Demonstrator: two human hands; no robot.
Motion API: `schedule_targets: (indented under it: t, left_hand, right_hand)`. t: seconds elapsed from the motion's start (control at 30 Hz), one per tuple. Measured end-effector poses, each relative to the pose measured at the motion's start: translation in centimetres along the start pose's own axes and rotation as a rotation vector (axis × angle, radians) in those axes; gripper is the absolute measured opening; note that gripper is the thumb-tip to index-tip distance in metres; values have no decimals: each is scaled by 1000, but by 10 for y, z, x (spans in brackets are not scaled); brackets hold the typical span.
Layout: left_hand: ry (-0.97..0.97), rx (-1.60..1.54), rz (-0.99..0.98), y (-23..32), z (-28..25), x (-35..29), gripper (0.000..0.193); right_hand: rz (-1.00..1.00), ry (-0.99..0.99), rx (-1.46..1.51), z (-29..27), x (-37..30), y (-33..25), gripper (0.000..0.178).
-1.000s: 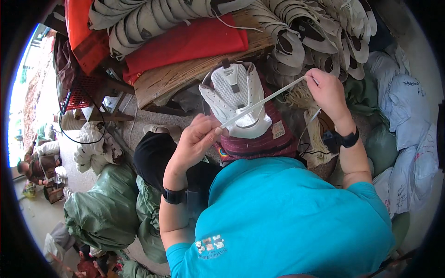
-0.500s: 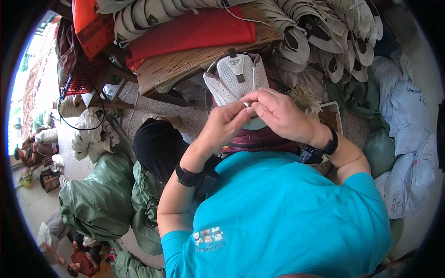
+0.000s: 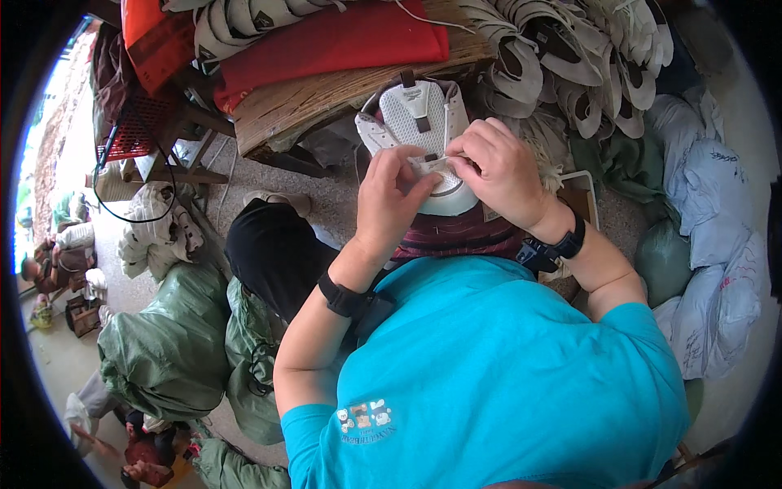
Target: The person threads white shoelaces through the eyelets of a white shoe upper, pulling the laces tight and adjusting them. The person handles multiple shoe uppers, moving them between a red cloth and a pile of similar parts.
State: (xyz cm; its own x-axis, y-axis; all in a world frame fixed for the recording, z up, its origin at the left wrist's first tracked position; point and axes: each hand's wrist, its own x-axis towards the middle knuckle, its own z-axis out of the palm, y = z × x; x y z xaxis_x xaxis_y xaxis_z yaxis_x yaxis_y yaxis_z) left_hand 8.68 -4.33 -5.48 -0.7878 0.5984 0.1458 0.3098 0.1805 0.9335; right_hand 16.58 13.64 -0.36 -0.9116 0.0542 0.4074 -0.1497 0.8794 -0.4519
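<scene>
A white shoe upper (image 3: 415, 114) with a perforated tongue and a dark pull loop lies over my lap, its rounded toe toward me. My left hand (image 3: 389, 194) is closed at the lower end of its lacing opening, thumb and fingers on the left edge. Opposite it, my right hand (image 3: 503, 175) pinches the right edge, with fingers curled. A thin pale strand seems to run between the fingertips, too small to name surely. Fingers hide part of the eyelets.
Beyond the shoe stands a wooden bench (image 3: 301, 110) with red cloth (image 3: 342, 61). Stacked shoe uppers (image 3: 562, 61) hang at the far right. Green sacks (image 3: 167, 342) lie left, white sacks (image 3: 717, 212) right. An open box (image 3: 580, 196) sits by my right forearm. Other people are at far left.
My hands have drawn slightly apart and lowered onto the shoe's lacing opening, from fingertips meeting above it. More of the toe now shows.
</scene>
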Motion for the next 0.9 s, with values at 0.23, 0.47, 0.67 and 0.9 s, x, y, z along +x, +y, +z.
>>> schedule_targets:
  t: [0.23,0.47,0.67,0.9]
  left_hand:
    - [-43,102,80,6,-4,-1,35]
    - [-67,106,66,4,-6,-1,34]
    - [-63,94,62,3,-6,-2,34]
    - [-58,97,70,0,-4,-3,35]
  right_hand:
    - [130,-14,68,7,-4,0,13]
    - [156,-44,98,10,-5,1,11]
    - [353,-167,555,14,-3,17,10]
    - [202,-120,211,16,0,8,11]
